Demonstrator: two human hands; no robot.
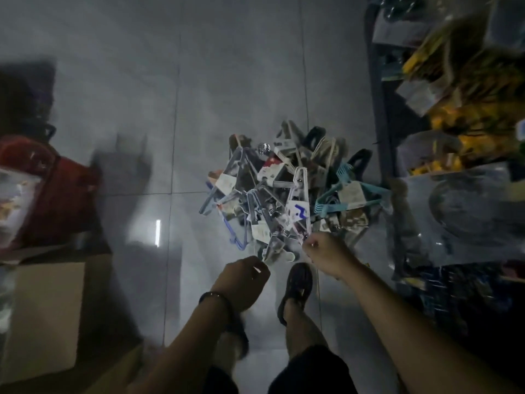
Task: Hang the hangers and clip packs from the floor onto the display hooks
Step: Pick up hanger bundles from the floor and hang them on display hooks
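A pile (287, 194) of hangers and clip packs lies on the floor (227, 81). The left hand (244, 282) and right hand (326, 254) reach its near edge, fingers curled; whether they hold anything is unclear.

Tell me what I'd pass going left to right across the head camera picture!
A red bag → bright light streak on the floor → pile of hangers and clip packs → shelves of packed goods.

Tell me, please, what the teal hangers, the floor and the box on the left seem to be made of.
Teal hangers: probably plastic, matte, one even colour, flat moulded bars. Floor: glazed tile, likely ceramic; glossy, mirrors a light, grout lines. Box: cardboard, plain brown, matte, with folded edges.
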